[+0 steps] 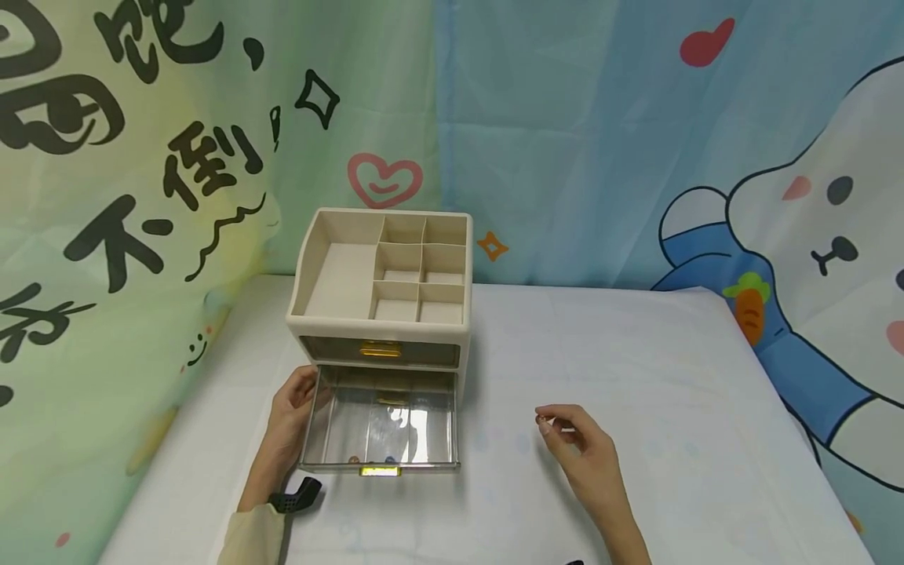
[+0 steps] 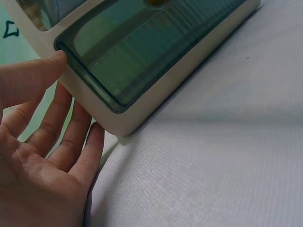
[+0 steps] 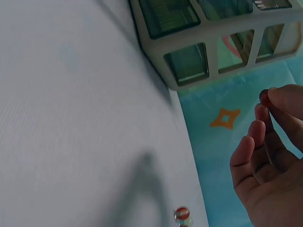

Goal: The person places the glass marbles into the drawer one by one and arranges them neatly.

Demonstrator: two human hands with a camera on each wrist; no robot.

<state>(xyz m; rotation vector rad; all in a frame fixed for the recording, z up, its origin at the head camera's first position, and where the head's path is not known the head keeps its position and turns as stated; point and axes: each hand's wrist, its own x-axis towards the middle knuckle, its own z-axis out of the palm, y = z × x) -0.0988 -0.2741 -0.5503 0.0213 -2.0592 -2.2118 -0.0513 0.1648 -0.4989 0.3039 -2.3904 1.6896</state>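
Observation:
My right hand (image 1: 585, 459) pinches a small dark-red bead (image 3: 264, 97) between thumb and forefinger, held above the table to the right of a cream desktop drawer organizer (image 1: 466, 345). Its other fingers are loosely bent. The organizer's clear drawer (image 1: 381, 424) is pulled out, with a brown bead (image 1: 354, 460) and a blue bead (image 1: 390, 460) lying near its front wall. At the organizer's left side, my left hand (image 2: 52, 142) rests its fingers against the side wall. Its thumb touches the front edge beside a closed lower drawer (image 2: 137, 61).
Open compartments (image 1: 399, 263) fill the organizer's top, above a closed upper drawer (image 1: 339, 351). Striped glass beads (image 3: 182, 213) lie on the white tabletop (image 1: 508, 502), low in the right wrist view. A printed curtain (image 1: 551, 141) hangs behind the table.

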